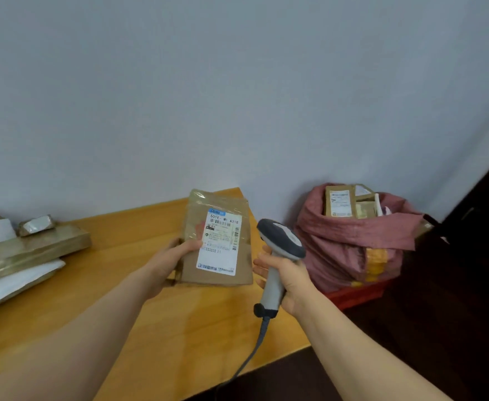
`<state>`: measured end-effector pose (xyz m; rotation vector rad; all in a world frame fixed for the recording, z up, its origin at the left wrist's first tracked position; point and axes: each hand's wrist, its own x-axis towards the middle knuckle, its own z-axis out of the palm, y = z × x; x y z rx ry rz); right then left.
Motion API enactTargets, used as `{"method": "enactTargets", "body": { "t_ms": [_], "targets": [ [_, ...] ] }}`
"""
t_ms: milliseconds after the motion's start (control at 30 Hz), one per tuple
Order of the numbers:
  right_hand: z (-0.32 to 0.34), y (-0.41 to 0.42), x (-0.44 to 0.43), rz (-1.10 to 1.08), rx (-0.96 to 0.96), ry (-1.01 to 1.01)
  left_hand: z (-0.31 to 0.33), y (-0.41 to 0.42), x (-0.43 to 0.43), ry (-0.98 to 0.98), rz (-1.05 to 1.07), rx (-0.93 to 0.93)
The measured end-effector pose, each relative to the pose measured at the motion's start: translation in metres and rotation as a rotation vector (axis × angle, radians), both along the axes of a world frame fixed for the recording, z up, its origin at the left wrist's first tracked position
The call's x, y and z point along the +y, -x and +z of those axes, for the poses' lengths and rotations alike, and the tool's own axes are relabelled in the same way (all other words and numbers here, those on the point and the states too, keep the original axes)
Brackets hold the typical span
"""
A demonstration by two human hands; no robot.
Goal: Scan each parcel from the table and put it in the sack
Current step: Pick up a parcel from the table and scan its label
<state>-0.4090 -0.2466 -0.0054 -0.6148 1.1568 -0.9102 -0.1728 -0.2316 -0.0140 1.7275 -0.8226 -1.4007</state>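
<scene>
Left grip (169,263) curled round the left edge of a brown parcel (217,241), white label facing the camera, held over the wooden tabletop (139,314) | right grip (288,280) wrapped round the handle of a grey scanner (280,244), just right of the parcel | red sack (353,241) holding parcels, past the tabletop's right end | stacked parcels (35,250) at far left

Head-worn view, looking down close over the table (121,230)

"501E- M1 A21B" on the held parcel's (218,241) white label (220,244).
</scene>
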Motion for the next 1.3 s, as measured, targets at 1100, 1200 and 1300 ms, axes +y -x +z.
{"method": "enactTargets", "body": {
  "t_ms": [1100,1200,1300],
  "targets": [
    [-0.074,0.468,-0.332,-0.738,0.079,-0.293,-0.011,0.446,-0.452,0.060,-0.360,-0.145],
    [-0.095,0.491,-0.365,-0.761,0.048,-0.316,-0.023,0.473,-0.491,0.056,-0.376,-0.187],
    [-0.121,0.509,-0.403,-0.715,0.062,-0.348,-0.035,0.500,-0.523,0.031,-0.387,-0.271]
  ]
}}
